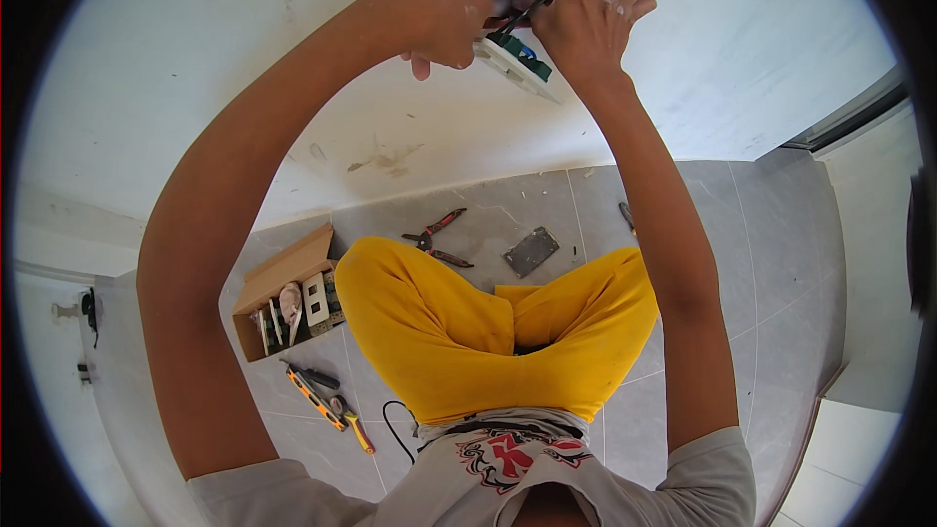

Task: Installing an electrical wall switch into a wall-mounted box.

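At the wall (351, 127), my left hand (444, 21) is closed in a fist beside dark wires (527, 10). What sits inside its fingers is hidden. My right hand (590, 24) is on the other side of the wires, its fingers bent and its fingertips turned away from view; I cannot make out what they grip. Just below and between both hands hangs a white socket plate (517, 71) with a green back, tilted away from the wall. Black leads run up from it toward the dark gap between the hands.
On the grey tiled floor (683, 361) lie wire-stripping pliers (435, 238), a dark flat rectangle (531, 252) and a small tool (627, 217). A cardboard box (283, 278) with white plates is left of my yellow-trousered legs (429, 332). Near it lie orange-and-black (314, 395) and red-and-yellow-handled tools (353, 425).
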The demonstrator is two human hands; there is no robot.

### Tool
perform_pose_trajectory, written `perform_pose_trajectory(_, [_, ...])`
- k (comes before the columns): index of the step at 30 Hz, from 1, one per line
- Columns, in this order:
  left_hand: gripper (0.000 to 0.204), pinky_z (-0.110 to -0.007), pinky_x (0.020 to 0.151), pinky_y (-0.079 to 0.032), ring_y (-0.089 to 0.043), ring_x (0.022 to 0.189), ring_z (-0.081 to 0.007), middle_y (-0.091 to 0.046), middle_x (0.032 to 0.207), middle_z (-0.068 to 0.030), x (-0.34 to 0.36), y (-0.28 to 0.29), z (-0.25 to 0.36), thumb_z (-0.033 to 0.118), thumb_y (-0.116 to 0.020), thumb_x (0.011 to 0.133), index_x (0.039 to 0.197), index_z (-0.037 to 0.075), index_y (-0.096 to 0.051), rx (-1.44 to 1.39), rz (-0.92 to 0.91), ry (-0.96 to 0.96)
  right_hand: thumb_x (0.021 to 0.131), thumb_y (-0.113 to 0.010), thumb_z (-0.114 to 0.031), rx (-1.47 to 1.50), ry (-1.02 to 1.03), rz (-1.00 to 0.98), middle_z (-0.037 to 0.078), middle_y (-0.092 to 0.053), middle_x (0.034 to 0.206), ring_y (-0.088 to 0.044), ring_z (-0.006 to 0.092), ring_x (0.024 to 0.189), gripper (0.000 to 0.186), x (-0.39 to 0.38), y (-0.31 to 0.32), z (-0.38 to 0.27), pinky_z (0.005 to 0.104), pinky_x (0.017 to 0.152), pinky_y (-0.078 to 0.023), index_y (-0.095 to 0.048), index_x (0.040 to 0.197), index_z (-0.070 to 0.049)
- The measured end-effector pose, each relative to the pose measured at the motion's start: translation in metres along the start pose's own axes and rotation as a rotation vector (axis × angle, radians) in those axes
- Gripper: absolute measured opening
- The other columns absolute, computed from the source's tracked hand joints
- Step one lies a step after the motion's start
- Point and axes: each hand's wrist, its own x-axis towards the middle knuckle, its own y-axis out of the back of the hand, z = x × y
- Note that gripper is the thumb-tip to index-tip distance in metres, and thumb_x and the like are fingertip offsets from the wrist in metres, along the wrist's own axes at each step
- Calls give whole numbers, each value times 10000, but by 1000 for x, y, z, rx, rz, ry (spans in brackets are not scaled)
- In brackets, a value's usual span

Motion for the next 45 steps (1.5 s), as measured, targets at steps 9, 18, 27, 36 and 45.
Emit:
perform_pose_trajectory(9, [556, -402, 665, -633, -756, 835, -402, -717, 1131, -209, 28, 16, 0, 128, -656, 896, 1392, -39, -469, -24, -209, -78, 768, -652, -18, 22, -60, -3, 213, -536, 1167, -529, 403, 1020, 466, 1, -1, -16, 501, 840, -412, -534, 1218, 6])
perform_pose_trajectory(18, [663, -308, 748, -584, -706, 674, -186, -736, 784, -96, -68, -82, -23, 77, -683, 864, 1502, 94, -503, -442, 385, -150, 914, -606, -142, 590, 111, -692, 156, -689, 734, -667, 345, 646, 448, -29, 58, 50, 452, 677, -543, -608, 1357, -78])
perform_pose_trajectory(27, [629, -294, 785, -596, -709, 693, -145, -736, 782, -76, -68, -77, -16, 52, -690, 881, 1487, 101, -527, -482, 480, -67, 811, -645, -22, 221, 326, -806, 193, -677, 706, -674, 368, 648, 719, -23, 42, 30, 472, 631, -561, -429, 1497, -14])
perform_pose_trajectory(36, [653, -387, 727, -589, -709, 708, -291, -734, 800, -115, -26, -37, -2, 112, -686, 808, 1447, 70, -555, 232, 550, -110, 693, -807, -54, 238, 288, -817, 196, -721, 862, -722, 345, 766, 665, -21, 37, 22, 426, 692, -598, -543, 1298, 28])
perform_pose_trajectory(45, [648, -391, 674, -592, -724, 748, -309, -725, 820, -175, -13, -29, 17, 26, -707, 763, 1397, 0, -577, 514, 420, -59, 671, -800, -13, 300, 340, -822, 209, -725, 888, -720, 342, 842, 585, -13, 38, 27, 409, 727, -601, -588, 1212, 50])
